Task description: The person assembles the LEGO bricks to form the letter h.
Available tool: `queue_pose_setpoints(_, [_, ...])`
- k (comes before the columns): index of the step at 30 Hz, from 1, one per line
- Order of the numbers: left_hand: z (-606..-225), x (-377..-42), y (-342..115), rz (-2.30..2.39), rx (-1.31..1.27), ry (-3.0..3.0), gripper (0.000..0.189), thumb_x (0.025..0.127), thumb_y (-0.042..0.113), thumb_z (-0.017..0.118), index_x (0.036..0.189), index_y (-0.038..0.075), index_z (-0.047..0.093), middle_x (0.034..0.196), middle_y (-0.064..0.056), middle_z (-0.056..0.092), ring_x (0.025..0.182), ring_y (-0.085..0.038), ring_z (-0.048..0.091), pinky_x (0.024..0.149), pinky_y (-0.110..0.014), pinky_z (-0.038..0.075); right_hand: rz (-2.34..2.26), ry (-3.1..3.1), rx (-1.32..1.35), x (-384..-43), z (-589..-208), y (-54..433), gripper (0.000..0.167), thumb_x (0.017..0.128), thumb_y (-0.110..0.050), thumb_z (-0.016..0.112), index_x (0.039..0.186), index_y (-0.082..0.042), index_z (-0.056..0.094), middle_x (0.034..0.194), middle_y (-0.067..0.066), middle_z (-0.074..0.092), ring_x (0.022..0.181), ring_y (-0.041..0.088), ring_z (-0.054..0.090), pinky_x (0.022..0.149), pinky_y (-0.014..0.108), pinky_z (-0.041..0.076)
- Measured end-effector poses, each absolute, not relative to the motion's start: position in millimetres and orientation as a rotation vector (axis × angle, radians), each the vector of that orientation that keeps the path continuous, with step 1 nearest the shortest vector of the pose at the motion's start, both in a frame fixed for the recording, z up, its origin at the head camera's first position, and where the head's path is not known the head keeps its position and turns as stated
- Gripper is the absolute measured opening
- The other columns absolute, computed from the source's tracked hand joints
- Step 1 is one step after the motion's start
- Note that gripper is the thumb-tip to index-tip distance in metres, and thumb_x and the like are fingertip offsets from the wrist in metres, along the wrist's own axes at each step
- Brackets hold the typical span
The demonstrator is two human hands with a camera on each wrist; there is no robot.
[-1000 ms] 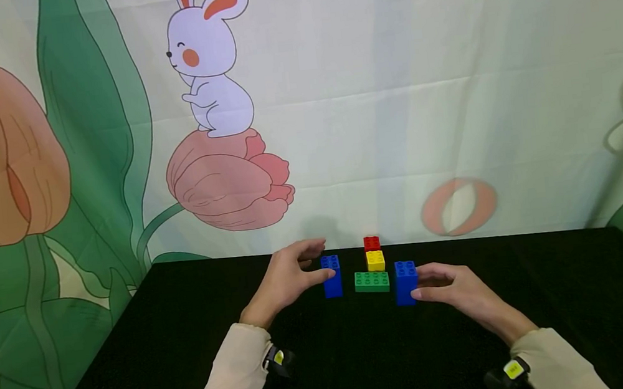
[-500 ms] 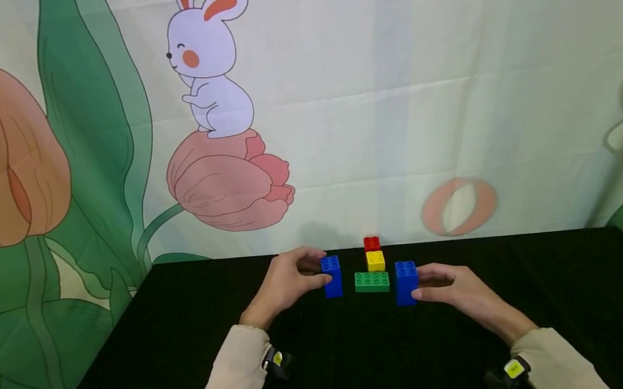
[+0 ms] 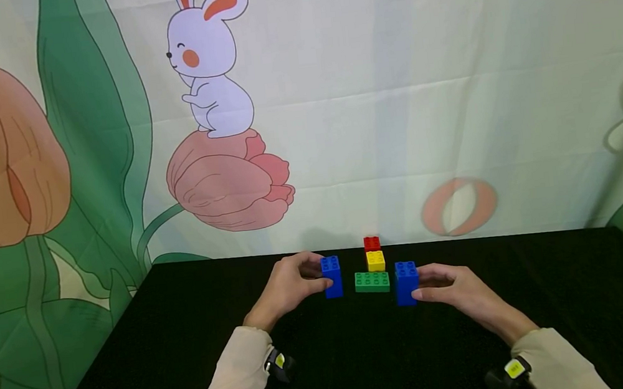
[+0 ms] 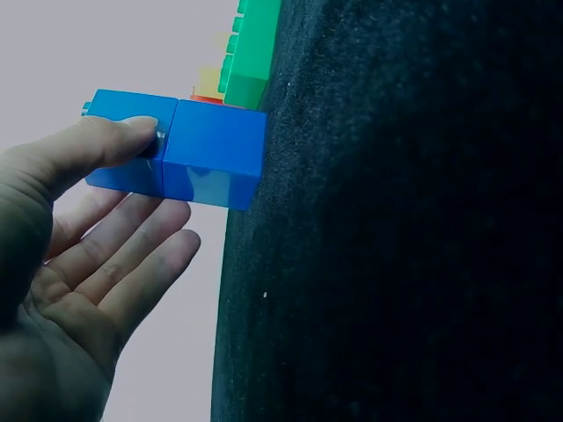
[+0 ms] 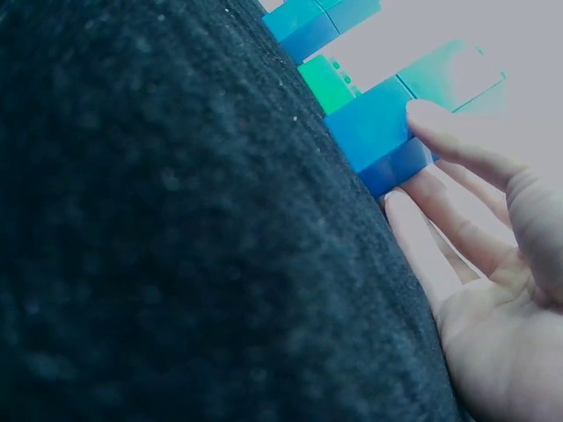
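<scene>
Two upright stacks of blue toy building bricks stand on the black table, a left stack [image 3: 336, 287] and a right stack [image 3: 405, 287]. My left hand [image 3: 285, 283] pinches the left stack from its outer side. In the left wrist view the thumb lies on the upper blue brick [image 4: 127, 105], close to the seam, with the other fingers behind. My right hand [image 3: 461, 288] holds the right stack between thumb and fingers. The right wrist view has its thumb near the seam of that stack and a fingertip low by the lower blue brick [image 5: 369, 127].
Between the two stacks lies a green brick [image 3: 372, 282]. Behind it are a yellow brick [image 3: 375, 261] and a red brick [image 3: 371, 243], in a line toward the back edge of the table [image 3: 189, 331]. A printed cloth [image 3: 340, 141] hangs behind the table.
My left hand has lowered slightly, and its fingers have come in from above and closed round the left blue stack. The right hand and all the bricks have stayed in place.
</scene>
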State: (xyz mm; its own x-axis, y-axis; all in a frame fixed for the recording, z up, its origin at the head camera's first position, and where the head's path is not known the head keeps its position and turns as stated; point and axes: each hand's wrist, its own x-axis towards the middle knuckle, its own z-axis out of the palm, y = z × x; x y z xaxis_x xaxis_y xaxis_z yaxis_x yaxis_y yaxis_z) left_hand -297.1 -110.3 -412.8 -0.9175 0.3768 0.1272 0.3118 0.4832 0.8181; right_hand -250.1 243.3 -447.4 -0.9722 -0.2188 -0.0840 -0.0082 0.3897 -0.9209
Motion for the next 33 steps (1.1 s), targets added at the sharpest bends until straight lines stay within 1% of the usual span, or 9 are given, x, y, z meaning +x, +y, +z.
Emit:
queue_pose_setpoints(14, [-413.4,-296.0,-109.6,1.468,0.614,2.637,0.035,0.091,0.014,0.085,0.122,0.005,0.071,0.108,-0.006,0.076,0.102,-0.023,0.073,0.092,-0.043,0.062,-1.624,2.456,-0.214,-249.9,-448.7,243.6,0.061,0.096,-0.034,0.079,0.146,-0.006,0.059,0.141,0.016,0.063,0.128,0.034,0.061,0.105,0.057,0.051])
queue_pose_setpoints(33, [-409.4,-293.4,-107.2,1.449,0.648,2.609,0.035,0.093,0.016,0.084,0.124,0.006,0.071,0.111,-0.006,0.075,0.102,-0.023,0.072,0.092,-0.043,0.062,-1.623,2.450,-0.214,-248.9,-446.7,243.3,0.062,0.096,-0.034,0.079,0.146,-0.005,0.058,0.141,0.017,0.063,0.128,0.035,0.061,0.106,0.059,0.050])
